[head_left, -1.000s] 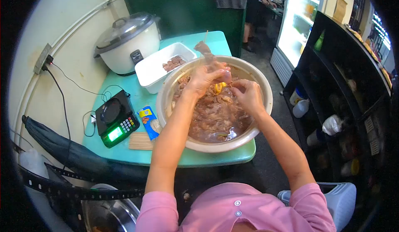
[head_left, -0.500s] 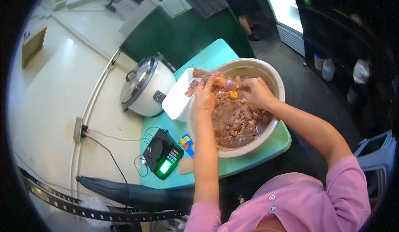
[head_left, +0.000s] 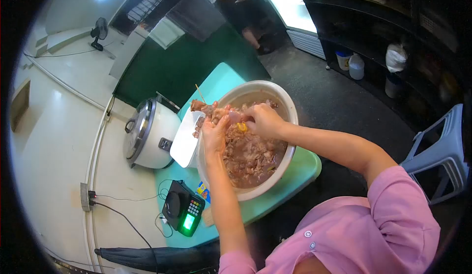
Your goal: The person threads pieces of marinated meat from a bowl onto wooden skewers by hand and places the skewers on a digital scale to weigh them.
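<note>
A wide pale basin (head_left: 293, 148) full of marinated meat pieces (head_left: 253, 156) in brownish liquid stands on the turquoise table. Over its left rim, my left hand (head_left: 215, 130) is closed around a meat skewer (head_left: 198, 106); the thin stick pokes out past the meat at the upper left. My right hand (head_left: 266, 120) is closed above the meat, close to the left one, and its fingertips hide what they grip. A small yellow piece (head_left: 242, 127) shows just beneath it. Against the basin's left side sits a white tray (head_left: 183, 144) with some skewered meat along its edge.
A large rice cooker (head_left: 152, 136) stands left of the tray. Nearer me are a digital scale (head_left: 184, 207) with a lit display and a blue-yellow packet (head_left: 203, 191). A grey plastic stool (head_left: 440, 151) is at right. Another person (head_left: 231, 3) stands at the back.
The view has shifted, so the basin and table appear lower and further left. The stick now shows past the meat in my left hand. Both hands stay close together over the basin.
</note>
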A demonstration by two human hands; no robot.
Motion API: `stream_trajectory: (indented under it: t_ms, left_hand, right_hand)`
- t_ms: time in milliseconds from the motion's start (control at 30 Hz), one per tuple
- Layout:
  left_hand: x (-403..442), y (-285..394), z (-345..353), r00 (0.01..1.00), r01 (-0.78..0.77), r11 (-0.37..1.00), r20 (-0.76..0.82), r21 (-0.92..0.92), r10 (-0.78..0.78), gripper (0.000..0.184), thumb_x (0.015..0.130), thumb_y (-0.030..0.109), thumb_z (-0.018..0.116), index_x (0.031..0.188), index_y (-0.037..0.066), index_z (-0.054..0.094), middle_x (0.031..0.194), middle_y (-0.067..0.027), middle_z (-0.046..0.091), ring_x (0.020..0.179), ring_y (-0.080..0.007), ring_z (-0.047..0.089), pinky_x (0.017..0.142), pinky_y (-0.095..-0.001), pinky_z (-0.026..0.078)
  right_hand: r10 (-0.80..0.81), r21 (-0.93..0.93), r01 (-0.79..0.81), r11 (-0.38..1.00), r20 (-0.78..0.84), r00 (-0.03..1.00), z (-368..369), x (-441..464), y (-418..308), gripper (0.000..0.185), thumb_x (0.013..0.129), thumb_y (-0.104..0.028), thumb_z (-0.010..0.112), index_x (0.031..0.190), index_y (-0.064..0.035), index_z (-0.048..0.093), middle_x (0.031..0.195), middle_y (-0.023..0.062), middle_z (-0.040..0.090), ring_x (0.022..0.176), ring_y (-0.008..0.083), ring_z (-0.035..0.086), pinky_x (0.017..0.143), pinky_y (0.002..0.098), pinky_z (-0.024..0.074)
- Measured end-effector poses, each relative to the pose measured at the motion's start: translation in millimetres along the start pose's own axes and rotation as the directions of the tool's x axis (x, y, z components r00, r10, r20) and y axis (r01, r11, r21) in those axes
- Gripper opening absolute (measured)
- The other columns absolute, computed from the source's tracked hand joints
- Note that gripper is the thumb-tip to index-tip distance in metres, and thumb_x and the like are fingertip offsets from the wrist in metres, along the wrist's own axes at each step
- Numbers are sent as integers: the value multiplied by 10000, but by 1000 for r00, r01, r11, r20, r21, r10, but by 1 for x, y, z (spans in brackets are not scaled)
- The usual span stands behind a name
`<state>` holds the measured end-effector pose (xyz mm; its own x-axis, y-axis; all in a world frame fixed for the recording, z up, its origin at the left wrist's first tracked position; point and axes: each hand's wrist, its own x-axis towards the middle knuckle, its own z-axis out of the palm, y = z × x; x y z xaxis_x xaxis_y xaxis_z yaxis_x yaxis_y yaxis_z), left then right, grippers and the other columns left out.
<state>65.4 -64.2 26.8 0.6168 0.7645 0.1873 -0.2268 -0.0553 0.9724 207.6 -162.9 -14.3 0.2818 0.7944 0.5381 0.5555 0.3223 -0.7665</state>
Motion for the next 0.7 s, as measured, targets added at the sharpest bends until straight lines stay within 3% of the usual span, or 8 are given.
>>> stream_trajectory:
  t_ms: [300,367,400,633,700]
  left_hand:
    - [-3,7,2,997,-44,998,59,44,41,578,828,-86,536,1345,-10,289,1184,-204,532,1052,-262,561,902,-351,488]
    - [-1,11,-6,999,46,975,-13,-216,-50,518,844,-42,550,1313,-19,330,1190,-185,531,1069,-264,549,918,-349,476]
    - [-2,9,-13,1000,7,980,-8,-200,-8,439,861,6,557,1266,-22,389,1191,-162,534,1091,-261,535,929,-354,465]
    - [1,1,-27,999,-39,984,-15,-174,37,369,876,25,543,1229,-12,443,1188,-148,539,1085,-246,541,930,-371,463]
    - [0,4,-27,998,-64,982,-9,-179,63,357,881,75,560,1213,-12,461,1188,-149,540,1090,-247,538,923,-366,465]
  right_hand:
    - [-28,16,29,999,-49,998,3,1,5,120,659,-60,597,742,-24,676,734,222,619,737,379,616,692,451,490]
    - [-41,-17,41,999,-44,998,0,1,3,121,654,-54,596,739,-19,674,739,227,618,739,383,613,693,451,489]
    - [-57,-48,55,997,-33,998,1,0,4,122,648,-47,594,736,-13,672,744,232,617,742,387,611,693,451,488]
    - [-69,-72,73,995,57,996,-2,1,1,148,652,-41,586,769,-3,668,765,235,618,763,387,609,711,438,484]
    - [-65,-1,65,998,18,998,-1,1,-3,164,658,-44,591,796,-12,674,772,232,621,762,385,609,721,430,485]
